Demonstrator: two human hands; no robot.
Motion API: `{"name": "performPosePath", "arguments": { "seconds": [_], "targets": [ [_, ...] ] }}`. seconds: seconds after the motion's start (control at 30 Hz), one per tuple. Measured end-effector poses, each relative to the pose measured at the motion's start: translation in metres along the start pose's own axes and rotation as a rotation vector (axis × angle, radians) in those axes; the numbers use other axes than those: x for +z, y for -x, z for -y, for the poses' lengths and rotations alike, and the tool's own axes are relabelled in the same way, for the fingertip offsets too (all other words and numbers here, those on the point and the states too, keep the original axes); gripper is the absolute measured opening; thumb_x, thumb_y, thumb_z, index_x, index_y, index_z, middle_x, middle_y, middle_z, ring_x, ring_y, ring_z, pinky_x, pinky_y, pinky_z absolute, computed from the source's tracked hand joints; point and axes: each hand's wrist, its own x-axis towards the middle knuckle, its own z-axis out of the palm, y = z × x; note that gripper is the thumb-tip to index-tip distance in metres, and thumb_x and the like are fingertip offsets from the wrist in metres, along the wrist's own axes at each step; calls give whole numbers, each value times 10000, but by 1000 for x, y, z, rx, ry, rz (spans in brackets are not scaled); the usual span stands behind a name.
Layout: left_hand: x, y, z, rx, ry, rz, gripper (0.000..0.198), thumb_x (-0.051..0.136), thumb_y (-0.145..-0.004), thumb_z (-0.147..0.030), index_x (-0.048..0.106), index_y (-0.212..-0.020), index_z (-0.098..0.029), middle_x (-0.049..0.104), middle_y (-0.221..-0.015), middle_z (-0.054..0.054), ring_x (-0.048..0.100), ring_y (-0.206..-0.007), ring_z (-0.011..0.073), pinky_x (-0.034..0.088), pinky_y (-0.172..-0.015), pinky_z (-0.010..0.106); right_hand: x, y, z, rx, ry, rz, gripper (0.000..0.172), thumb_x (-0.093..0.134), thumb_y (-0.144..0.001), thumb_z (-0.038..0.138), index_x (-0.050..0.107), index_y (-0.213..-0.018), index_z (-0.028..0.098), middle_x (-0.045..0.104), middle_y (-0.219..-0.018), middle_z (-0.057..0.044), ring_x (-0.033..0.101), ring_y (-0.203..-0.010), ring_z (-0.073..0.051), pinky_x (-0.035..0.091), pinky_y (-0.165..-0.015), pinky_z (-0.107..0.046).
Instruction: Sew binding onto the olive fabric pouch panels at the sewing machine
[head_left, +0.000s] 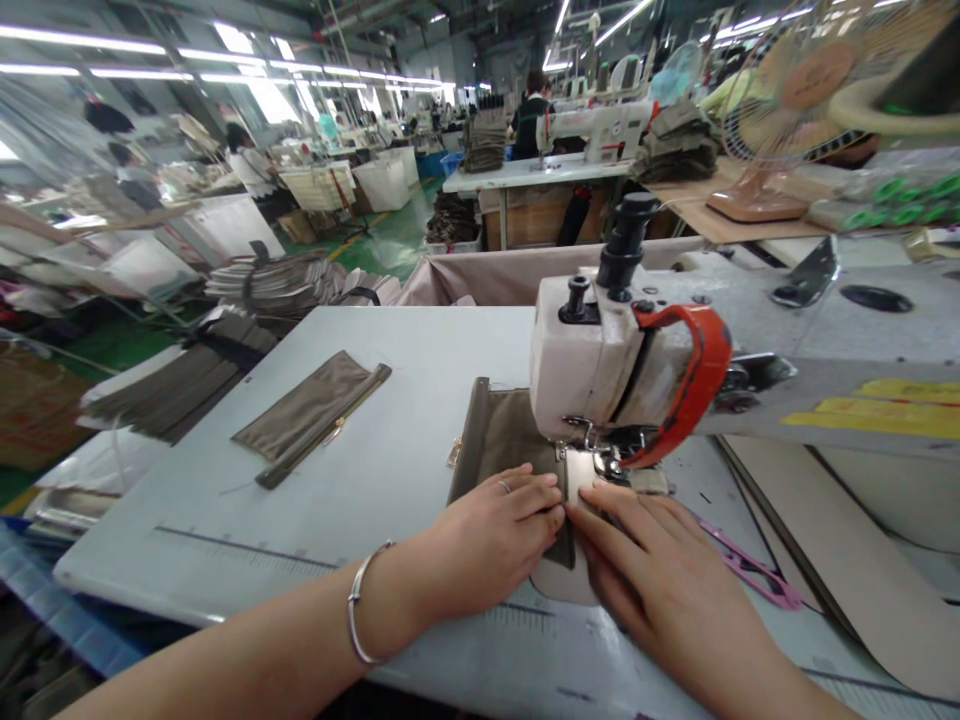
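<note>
My left hand (491,535) lies flat, fingers together, on an olive-brown fabric piece (499,435) that runs under the head of a white sewing machine (600,365). My right hand (652,570) rests flat beside it, fingertips touching the fabric's near edge just in front of the presser foot (600,462). Both hands press the cloth onto the white table (360,540). A silver bangle sits on my left wrist and a ring on one finger.
A second olive piece with a zipper (315,415) lies to the left on the table. Pink thread snips (750,565) lie at right. Stacks of cut fabric (180,385) sit off the left edge. A fan (795,110) and other people at sewing stations are behind.
</note>
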Motion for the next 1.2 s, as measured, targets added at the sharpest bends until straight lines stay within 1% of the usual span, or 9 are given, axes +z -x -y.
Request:
{"name": "performPosePath", "arguments": {
  "seconds": [0.1,0.27,0.37,0.47,0.67,0.87,1.0,1.2],
  "targets": [
    [-3,2,-4,-6,32,29,271,455,-980,-221,610,-1173,-111,650,-1205,103,515,-1256,194,343,-1166,397,0,0,0,3,-4,-11,377,525,-901,186,560,-1276,211,580,-1274,-88,548,-1077,-266,421,-939,-471],
    [2,4,0,9,64,54,281,464,-958,-151,586,-1208,-112,629,-1253,92,503,-1270,162,305,-1191,350,1,-1,0,7,0,-24,360,531,-893,187,578,-1249,212,592,-1250,-92,559,-1059,-267,423,-931,-472],
    [6,3,5,27,88,28,282,464,-960,-152,580,-1214,-113,637,-1243,82,521,-1247,156,329,-1178,346,0,-2,0,23,-8,-31,346,525,-897,182,583,-1237,210,596,-1234,-92,556,-1047,-263,426,-918,-462],
    [8,2,8,10,118,-29,254,462,-965,-146,591,-1182,-111,649,-1225,68,555,-1201,143,369,-1148,313,0,-3,1,30,-13,-37,346,519,-901,180,579,-1241,204,596,-1218,-97,551,-1042,-260,427,-912,-455],
    [12,-2,14,0,100,-69,249,422,-975,-132,615,-1131,-124,670,-1190,72,581,-1180,138,411,-1117,310,0,-3,1,38,16,2,370,505,-899,188,561,-1264,206,587,-1219,-101,544,-1055,-266,419,-923,-465],
    [16,-11,20,-73,87,-94,248,412,-990,-153,633,-1102,-140,680,-1169,64,605,-1143,142,473,-1063,312,0,-4,1,42,-3,11,380,518,-892,181,545,-1270,206,567,-1239,-103,526,-1060,-267,411,-922,-457],
    [15,-15,22,-118,125,-122,224,435,-984,-150,622,-1107,-140,674,-1159,50,597,-1143,143,478,-1049,294,1,-4,2,48,-12,15,382,528,-888,171,539,-1267,218,562,-1246,-93,521,-1057,-261,404,-916,-449],
    [17,-17,23,-198,152,-125,213,461,-967,-146,636,-1086,-174,654,-1155,50,613,-1081,152,509,-991,296,2,-6,2,72,-44,16,403,525,-882,163,526,-1281,221,552,-1257,-87,510,-1091,-256,384,-940,-443]
  ]
}}
